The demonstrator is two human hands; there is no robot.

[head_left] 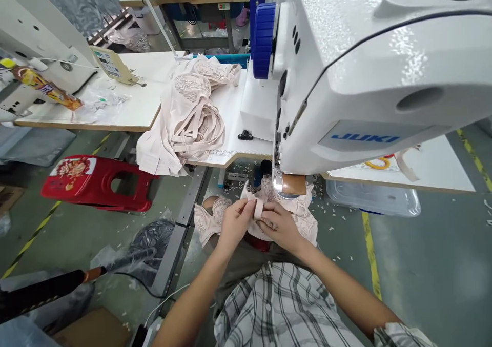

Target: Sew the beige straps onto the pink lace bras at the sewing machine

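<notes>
A pale pink lace bra [303,219] lies over my lap, its cups spread to both sides below the sewing machine [369,96]. Between my hands a narrow pink strap [259,209] of it stands up in a loop. My left hand [235,224] pinches the strap's fabric between thumb and fingers. Curled around the other side of the strap, my right hand [282,226] grips it with thumb and forefinger. Both hands are just below and left of the machine's needle area, which the machine head partly hides.
A heap of pink bras [192,111] hangs over the table's left edge. A red plastic stool [96,183] stands on the floor at left. On the neighbouring table lies a drink bottle [46,86]. A clear plastic bin [372,197] sits under the right tabletop [438,162].
</notes>
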